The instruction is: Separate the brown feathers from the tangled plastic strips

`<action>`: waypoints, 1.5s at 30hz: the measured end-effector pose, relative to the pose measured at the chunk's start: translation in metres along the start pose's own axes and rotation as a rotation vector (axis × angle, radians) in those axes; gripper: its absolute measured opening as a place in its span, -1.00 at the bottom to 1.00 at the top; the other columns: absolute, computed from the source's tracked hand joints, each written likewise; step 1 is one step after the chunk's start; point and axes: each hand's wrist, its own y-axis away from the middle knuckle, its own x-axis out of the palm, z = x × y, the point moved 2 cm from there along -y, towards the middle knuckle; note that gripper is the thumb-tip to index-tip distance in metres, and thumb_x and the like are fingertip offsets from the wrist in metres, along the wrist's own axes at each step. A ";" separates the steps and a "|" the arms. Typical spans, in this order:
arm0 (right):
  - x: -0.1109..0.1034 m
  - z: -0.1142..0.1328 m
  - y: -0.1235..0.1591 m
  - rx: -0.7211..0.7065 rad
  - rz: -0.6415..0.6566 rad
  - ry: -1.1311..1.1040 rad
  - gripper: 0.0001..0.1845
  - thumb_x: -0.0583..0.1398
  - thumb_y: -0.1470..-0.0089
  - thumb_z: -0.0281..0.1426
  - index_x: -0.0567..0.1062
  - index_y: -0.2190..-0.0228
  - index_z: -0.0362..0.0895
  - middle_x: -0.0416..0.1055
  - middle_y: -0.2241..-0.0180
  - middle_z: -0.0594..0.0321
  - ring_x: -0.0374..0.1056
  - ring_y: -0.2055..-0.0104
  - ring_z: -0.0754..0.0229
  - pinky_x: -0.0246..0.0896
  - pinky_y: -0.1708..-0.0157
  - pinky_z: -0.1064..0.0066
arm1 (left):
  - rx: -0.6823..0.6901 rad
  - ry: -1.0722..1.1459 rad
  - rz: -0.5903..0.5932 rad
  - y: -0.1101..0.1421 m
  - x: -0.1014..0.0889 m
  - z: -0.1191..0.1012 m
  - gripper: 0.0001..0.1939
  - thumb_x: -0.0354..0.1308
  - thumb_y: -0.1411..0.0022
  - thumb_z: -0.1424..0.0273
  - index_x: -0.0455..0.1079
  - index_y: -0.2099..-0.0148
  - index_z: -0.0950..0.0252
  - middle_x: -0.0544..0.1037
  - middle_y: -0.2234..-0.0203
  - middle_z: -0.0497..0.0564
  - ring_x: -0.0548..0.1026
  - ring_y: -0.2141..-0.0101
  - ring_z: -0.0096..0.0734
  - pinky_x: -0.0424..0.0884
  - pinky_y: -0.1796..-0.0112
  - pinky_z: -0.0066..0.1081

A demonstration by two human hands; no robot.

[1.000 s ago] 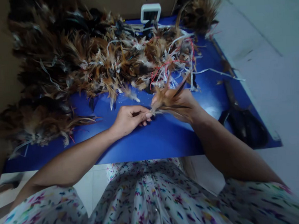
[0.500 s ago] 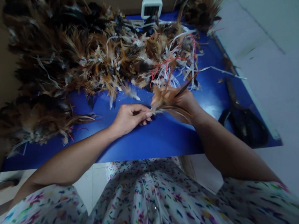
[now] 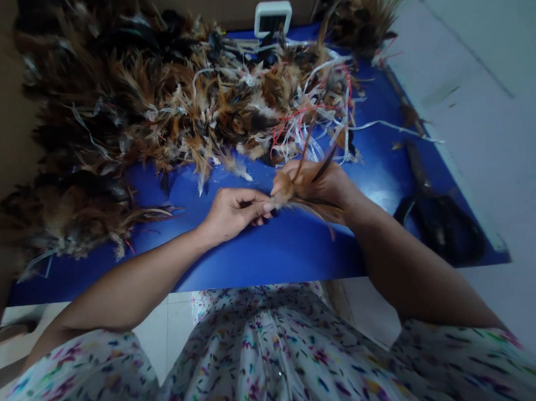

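A small bunch of brown feathers (image 3: pixel 310 189) fans out over my right hand (image 3: pixel 334 178), its pale, fluffy base pointing left. The right fingers are closed around the bunch, partly hidden behind the feathers. My left hand (image 3: pixel 237 213) pinches the base end between thumb and forefinger, so both hands meet at that spot. They are just above the blue table (image 3: pixel 271 258). Behind them spreads a large heap of brown and black feathers (image 3: pixel 175 91).
White and red plastic strips (image 3: pixel 306 116) lie tangled at the heap's right side. Black-handled scissors (image 3: pixel 444 220) rest near the right edge. A feather bundle (image 3: pixel 60 216) sits at the left, another bundle (image 3: pixel 363 13) at the back right, beside a white-framed device (image 3: pixel 272 18).
The feather bunch has turned slightly in my right hand, with one feather tip now hanging lower. My left hand keeps its pinch in nearly the same place.
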 end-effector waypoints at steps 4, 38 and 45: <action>0.008 0.011 0.001 -0.032 0.062 -0.110 -0.74 0.43 0.04 -0.24 0.56 0.50 -0.15 0.50 0.46 0.29 0.41 0.43 0.31 0.36 0.43 0.51 | -0.015 -0.016 0.000 0.000 -0.001 0.000 -0.66 0.39 -0.12 0.14 0.61 0.33 0.38 0.63 0.53 0.06 0.48 0.58 -0.59 0.46 0.51 -0.56; 0.005 -0.005 -0.020 -0.254 -0.195 0.495 -0.89 0.26 -0.08 -0.41 0.60 0.33 -0.14 0.51 0.39 0.27 0.31 0.44 0.31 0.24 0.33 0.38 | 0.238 0.261 -0.509 -0.017 -0.031 -0.021 -0.67 0.51 0.05 0.19 0.55 0.39 0.33 0.61 0.57 -0.04 0.39 0.69 -0.65 0.34 0.64 -0.58; 0.034 0.003 -0.038 -0.181 -0.081 0.995 -0.85 0.27 -0.16 -0.40 0.58 0.21 -0.16 0.51 0.16 0.09 0.42 0.23 0.14 0.26 0.19 0.30 | 0.248 0.254 -0.688 -0.022 -0.050 -0.026 -0.73 0.45 -0.06 0.23 0.52 0.34 0.30 0.59 0.55 -0.09 0.37 0.68 -0.69 0.29 0.63 -0.60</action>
